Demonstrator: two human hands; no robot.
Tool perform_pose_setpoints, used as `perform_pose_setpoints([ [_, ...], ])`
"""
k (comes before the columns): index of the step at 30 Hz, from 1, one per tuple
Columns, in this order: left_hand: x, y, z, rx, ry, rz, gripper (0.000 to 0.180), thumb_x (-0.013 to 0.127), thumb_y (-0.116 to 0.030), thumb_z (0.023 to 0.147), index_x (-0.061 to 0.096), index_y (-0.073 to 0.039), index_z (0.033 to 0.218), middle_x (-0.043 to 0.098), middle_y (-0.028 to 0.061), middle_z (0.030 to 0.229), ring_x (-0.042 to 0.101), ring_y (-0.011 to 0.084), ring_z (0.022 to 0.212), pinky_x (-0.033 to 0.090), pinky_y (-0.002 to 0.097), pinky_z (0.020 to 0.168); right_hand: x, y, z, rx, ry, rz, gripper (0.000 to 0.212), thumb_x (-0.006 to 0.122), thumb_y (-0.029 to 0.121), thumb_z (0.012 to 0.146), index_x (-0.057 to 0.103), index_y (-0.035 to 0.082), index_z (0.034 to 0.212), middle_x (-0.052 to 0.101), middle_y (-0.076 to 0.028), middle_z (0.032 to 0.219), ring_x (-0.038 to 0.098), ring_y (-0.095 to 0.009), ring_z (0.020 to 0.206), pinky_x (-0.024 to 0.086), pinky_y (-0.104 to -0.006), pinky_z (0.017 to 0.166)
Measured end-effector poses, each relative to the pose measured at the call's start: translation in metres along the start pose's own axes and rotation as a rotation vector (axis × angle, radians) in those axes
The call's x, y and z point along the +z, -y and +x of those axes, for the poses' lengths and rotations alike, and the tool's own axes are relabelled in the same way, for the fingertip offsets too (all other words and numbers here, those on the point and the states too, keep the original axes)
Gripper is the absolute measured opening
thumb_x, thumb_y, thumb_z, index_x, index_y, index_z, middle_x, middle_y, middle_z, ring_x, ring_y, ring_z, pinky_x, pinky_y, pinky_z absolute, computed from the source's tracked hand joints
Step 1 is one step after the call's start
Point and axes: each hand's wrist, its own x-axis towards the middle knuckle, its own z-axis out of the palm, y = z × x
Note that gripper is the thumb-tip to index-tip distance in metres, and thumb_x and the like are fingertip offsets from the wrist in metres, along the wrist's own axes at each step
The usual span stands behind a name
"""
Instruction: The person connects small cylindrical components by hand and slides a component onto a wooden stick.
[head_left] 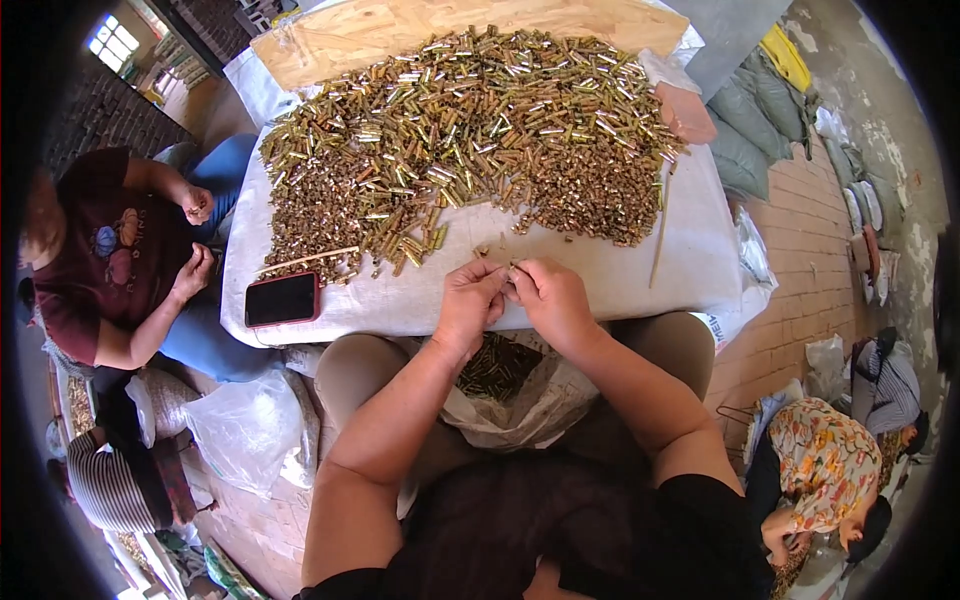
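Over the near edge of the white-covered table [695,220], my left hand [470,302] and my right hand [552,302] meet with fingertips pinched together. Whatever they hold is too small and hidden to name. Just beyond them lie a few loose brass-coloured bits [482,251]. A wide heap of slim brass-coloured metal tubes [480,110] covers the far part of the table. Shorter brass-coloured pieces form a pile at the left [315,205] and another at the right [600,195]. Below my hands, between my knees, a whitish sack [550,405] stands open with dark golden tubes [500,368] inside.
A phone in a red case [283,300] lies at the table's left corner, near a thin stick [305,261]. Another stick [659,235] lies at the right. A wooden board [460,40] edges the far side. A co-worker [125,250] sits at left; others work behind. Filled sacks [750,125] stand right.
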Motion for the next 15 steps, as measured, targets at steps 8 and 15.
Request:
perform_pose_setpoints([
  [8,-0.021,-0.006,0.008,0.521,-0.113,1.19,0.023,0.066,-0.023,0.079,0.06,-0.001,0.083,0.063,0.0109,0.07,0.058,0.0222,0.053,0.046,0.0324,0.051,0.0,-0.027,0.034,-0.113,0.039,-0.361,0.016,0.061,0.016,0.079,0.058,0.007,0.092,0.058,-0.011,0.084,0.059,-0.032,0.07,0.047,-0.0413,0.059],
  [15,-0.02,0.0,0.03,0.496,-0.404,1.291,0.022,0.07,-0.021,0.072,0.059,-0.002,0.076,0.063,0.0154,0.079,0.062,0.031,0.069,0.049,0.0391,0.062,0.009,-0.034,0.042,0.054,0.05,-0.549,0.018,0.063,0.023,0.079,0.058,0.006,0.083,0.059,-0.011,0.083,0.06,-0.03,0.07,0.049,-0.0407,0.06],
])
